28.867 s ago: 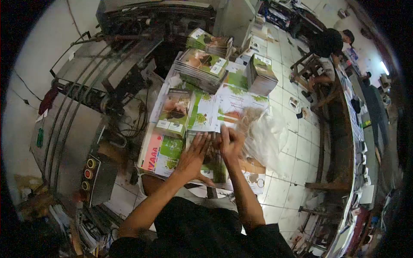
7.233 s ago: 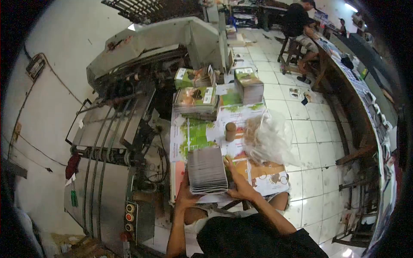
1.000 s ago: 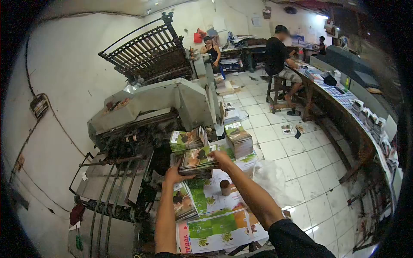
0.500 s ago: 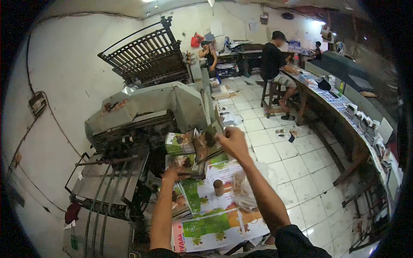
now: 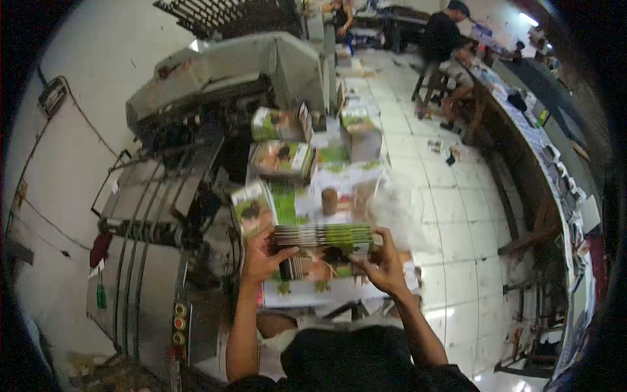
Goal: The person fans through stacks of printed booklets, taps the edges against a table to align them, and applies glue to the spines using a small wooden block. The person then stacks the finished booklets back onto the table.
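Note:
I hold a thick stack of green printed brochures between both hands, above the near end of the work table. My left hand grips the stack's left end. At its right end, my right hand clamps it with fingers over the top. More brochure stacks lie farther along the table: one just left of the held stack, one in the middle and one at the far end. The picture is motion-blurred.
A grey printing machine with rails and control buttons runs along the left. A small brown cylinder and a clear plastic bag sit on the table. A person in black sits at a long counter on the right.
Both hands have come back from the far stacks toward my body, carrying a stack of brochures, and the view has tilted down onto the table.

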Motion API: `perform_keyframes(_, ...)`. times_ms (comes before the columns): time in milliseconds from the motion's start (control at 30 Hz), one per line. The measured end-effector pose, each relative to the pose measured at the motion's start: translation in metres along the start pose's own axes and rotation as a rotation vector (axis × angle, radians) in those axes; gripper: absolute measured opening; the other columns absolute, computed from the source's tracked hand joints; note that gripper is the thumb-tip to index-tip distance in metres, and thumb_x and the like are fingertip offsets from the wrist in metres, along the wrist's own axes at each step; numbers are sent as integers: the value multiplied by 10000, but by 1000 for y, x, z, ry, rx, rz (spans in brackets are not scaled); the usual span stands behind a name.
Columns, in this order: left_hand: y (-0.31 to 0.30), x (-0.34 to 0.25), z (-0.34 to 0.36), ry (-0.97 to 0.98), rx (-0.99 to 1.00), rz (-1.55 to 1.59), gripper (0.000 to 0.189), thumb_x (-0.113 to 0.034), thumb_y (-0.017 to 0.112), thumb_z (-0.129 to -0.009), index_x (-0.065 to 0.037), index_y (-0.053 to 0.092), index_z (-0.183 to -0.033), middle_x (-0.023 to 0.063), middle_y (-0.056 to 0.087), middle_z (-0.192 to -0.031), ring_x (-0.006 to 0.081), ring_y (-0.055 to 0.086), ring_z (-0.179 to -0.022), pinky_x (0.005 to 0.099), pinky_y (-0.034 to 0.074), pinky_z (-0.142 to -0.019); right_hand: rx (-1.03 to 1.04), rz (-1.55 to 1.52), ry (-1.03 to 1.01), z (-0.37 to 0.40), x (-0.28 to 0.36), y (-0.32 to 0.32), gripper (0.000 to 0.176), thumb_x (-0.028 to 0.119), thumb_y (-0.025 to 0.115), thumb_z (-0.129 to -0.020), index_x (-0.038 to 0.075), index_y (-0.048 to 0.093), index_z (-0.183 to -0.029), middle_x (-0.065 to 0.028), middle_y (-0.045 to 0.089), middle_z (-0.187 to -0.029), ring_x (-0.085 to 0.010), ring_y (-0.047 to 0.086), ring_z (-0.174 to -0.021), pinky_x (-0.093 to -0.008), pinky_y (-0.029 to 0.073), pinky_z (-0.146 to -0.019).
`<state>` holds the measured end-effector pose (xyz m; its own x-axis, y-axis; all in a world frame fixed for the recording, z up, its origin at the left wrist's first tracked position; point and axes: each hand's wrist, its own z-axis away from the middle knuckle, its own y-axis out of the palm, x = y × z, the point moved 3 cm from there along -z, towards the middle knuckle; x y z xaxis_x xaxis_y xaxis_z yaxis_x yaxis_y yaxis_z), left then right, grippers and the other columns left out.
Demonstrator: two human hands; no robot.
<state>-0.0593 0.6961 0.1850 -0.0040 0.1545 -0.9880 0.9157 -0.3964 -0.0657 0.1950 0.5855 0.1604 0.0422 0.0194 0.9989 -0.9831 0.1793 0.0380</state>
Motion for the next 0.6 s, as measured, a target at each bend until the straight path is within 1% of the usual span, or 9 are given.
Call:
perform_keyframes(67, -13, 32, 27, 14, 18, -85, 346, 5, 787, -776, 14, 629, -1083, 56, 690, -1004, 138, 656, -916, 310, 539, -845, -2, -4, -244, -4, -45, 7, 640, 155, 748, -842, 30, 419, -1376, -163, 618, -1209, -226, 638, -1026, -374, 509, -898)
perform_keyframes(167, -13, 70, 53, 61, 42, -74, 486, -35, 837, -726, 0, 595, -1146, 70, 663, -1064, 156, 632, -990, 325, 519, -901, 82, 408, -326, -7, -125, -1, 683, 169, 767, -813, 19, 416, -1379, -197, 538, -1321, -286, 566, -1159, -408, 454, -984)
perform_keyframes(200, -11, 80, 61, -17, 6, -55, 573, -51, 859, -699, -16, 567, -1191, 71, 644, -1104, 165, 616, -1022, 325, 507, -918, 147, 428, -175, -8, -129, 2, 757, 149, 782, -752, 21, 411, -1399, -214, 543, -1307, -329, 507, -1227, -428, 387, -1052)
perform_keyframes(333, -1, 122, 85, -95, -53, -16, 757, -89, 887, -666, -45, 485, -1307, 69, 600, -1189, 188, 581, -1086, 334, 479, -962, 300, 317, -45, 1, -86, 12, 925, 117, 767, -687, 37, 302, -1484, -222, 430, -1435, -342, 396, -1340, -419, 312, -1120)
perform_keyframes(400, 10, 139, 92, 188, -25, -396, 773, -61, 872, -672, -46, 464, -1328, 71, 597, -1200, 194, 584, -1082, 345, 489, -954, 132, 285, -326, 7, -70, 31, 1106, 130, 771, -633, 45, 141, -1537, -206, 262, -1553, -324, 253, -1434, -394, 206, -1177)
perform_keyframes(433, 11, 151, 100, 183, -25, -393, 773, -61, 872, -672, -46, 464, -1328, 71, 597, -1200, 194, 584, -1082, 345, 489, -954, 133, 286, -320, 9, -69, 28, 1106, 130, 771, -633, 45, 141, -1537, -206, 262, -1553, -324, 253, -1434, -394, 206, -1177)
perform_keyframes(500, 18, 157, 103, -161, -112, 487, 741, -57, 863, -680, -50, 469, -1308, 75, 603, -1193, 194, 588, -1071, 344, 494, -932, 281, 358, -386, 2, -62, 21, 1209, 177, 793, -617, 34, 29, -1543, -194, 118, -1602, -300, 127, -1478, -381, 128, -1199)
perform_keyframes(533, 15, 163, 106, 1, -184, -100, 643, -71, 834, -717, -45, 489, -1259, 80, 610, -1182, 194, 594, -1055, 336, 495, -913, 318, 182, -438, -1, -58, 20, 1240, 229, 821, -600, 22, 39, -1540, -222, 108, -1598, -327, 120, -1480, -401, 133, -1198)
perform_keyframes(600, 18, 147, 103, 51, -213, -118, 665, -72, 828, -721, -43, 473, -1283, 82, 611, -1185, 197, 595, -1055, 331, 494, -914, 337, 314, -425, 4, 4, 25, 1250, 252, 836, -597, 22, 48, -1540, -233, 104, -1594, -336, 118, -1481, -424, 121, -1201)
